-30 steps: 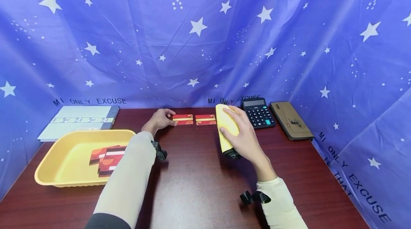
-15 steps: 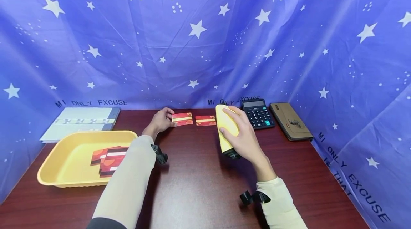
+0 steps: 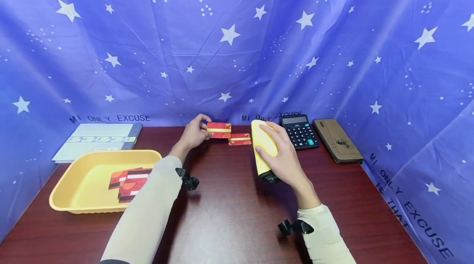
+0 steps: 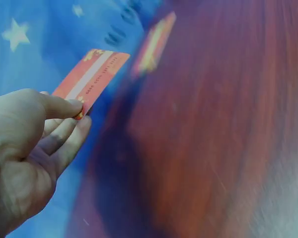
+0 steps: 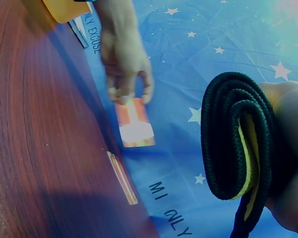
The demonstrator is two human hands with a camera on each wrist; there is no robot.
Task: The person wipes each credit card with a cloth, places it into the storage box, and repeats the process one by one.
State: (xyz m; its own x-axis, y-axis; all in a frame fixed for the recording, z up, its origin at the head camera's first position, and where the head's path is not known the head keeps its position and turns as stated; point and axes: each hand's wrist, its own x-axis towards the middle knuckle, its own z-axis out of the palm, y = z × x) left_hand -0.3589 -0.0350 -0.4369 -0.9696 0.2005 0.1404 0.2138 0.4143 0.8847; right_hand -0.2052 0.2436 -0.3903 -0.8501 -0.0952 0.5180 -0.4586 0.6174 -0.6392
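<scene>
My left hand (image 3: 194, 133) pinches a red card (image 3: 219, 130) with a pale yellow stripe between thumb and fingers. In the left wrist view that card (image 4: 93, 79) is lifted off the table, with a row of digits on it. A second red card (image 3: 240, 139) lies flat at the table's back edge, just right of and below the held one. My right hand (image 3: 279, 153) grips a folded cloth (image 3: 263, 144), yellow on one face and black at its lower end. The right wrist view shows the cloth's rolled dark layers (image 5: 233, 144) end-on.
A yellow tray (image 3: 70, 173) at the left holds several red cards (image 3: 129, 184), partly behind my left sleeve. Behind it lies a white and grey box (image 3: 98, 138). A black calculator (image 3: 300, 132) and a brown wallet-like case (image 3: 338, 140) lie at the back right, before a starry curtain.
My left hand has raised the left card off the table and moved it slightly right, towards the second card. The right hand and its cloth have stayed nearly still.
</scene>
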